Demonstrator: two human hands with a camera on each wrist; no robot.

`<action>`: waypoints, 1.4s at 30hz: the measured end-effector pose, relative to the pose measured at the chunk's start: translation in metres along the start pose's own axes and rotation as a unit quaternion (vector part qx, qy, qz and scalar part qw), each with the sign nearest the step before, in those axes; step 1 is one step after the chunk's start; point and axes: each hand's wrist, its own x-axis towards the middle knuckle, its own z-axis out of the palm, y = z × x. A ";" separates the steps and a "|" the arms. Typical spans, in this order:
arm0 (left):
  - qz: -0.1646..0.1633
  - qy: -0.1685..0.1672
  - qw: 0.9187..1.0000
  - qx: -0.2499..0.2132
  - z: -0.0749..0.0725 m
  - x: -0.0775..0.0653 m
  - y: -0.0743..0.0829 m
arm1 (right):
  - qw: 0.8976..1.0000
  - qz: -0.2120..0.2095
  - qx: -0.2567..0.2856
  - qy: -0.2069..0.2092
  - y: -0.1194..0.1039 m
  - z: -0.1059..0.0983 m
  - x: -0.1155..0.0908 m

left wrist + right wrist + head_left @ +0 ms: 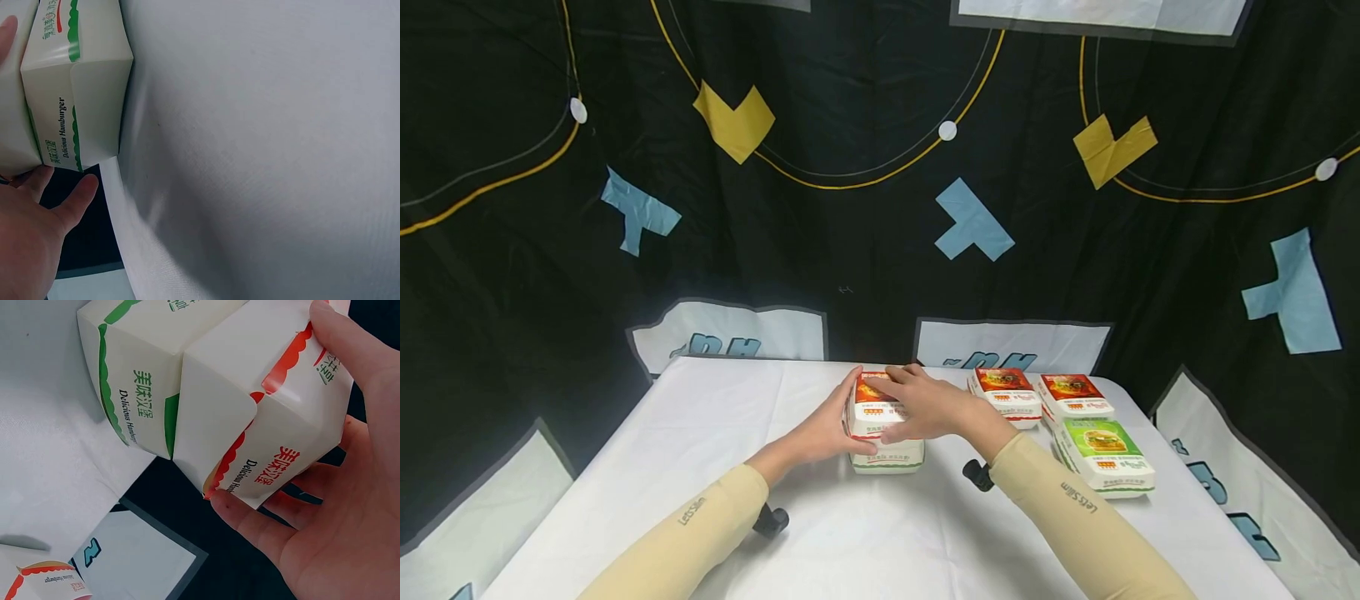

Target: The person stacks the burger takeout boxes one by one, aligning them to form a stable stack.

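Observation:
A red-trimmed hamburger box (pixel 880 408) sits on top of a green-trimmed hamburger box (pixel 887 457) in the middle of the table. My left hand (pixel 823 429) holds the red box at its left side, thumb toward the front. From the right, my right hand (pixel 928 406) grips the same box; in the right wrist view the thumb lies on the front of the red box (pixel 269 419) and the fingers reach round its side. The green box (pixel 69 87) below rests on the table in the left wrist view.
To the right stand two more red hamburger boxes, one nearer (pixel 1006 397) and one farther right (pixel 1075 397), with a green-topped box (pixel 1103 458) in front. White cloth covers the table (pixel 700 433). A black curtain (pixel 850 267) hangs behind.

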 end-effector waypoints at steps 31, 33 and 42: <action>0.003 -0.015 0.999 -0.028 -0.011 -0.009 0.031 | 0.998 0.011 0.057 0.009 0.014 -0.014 -0.009; 0.003 -0.010 0.999 -0.030 -0.010 -0.008 0.028 | 0.998 0.014 0.061 0.018 0.017 -0.015 -0.013; -0.005 0.004 1.000 -0.005 -0.002 0.004 0.002 | 0.995 0.027 0.055 0.084 0.041 -0.012 -0.039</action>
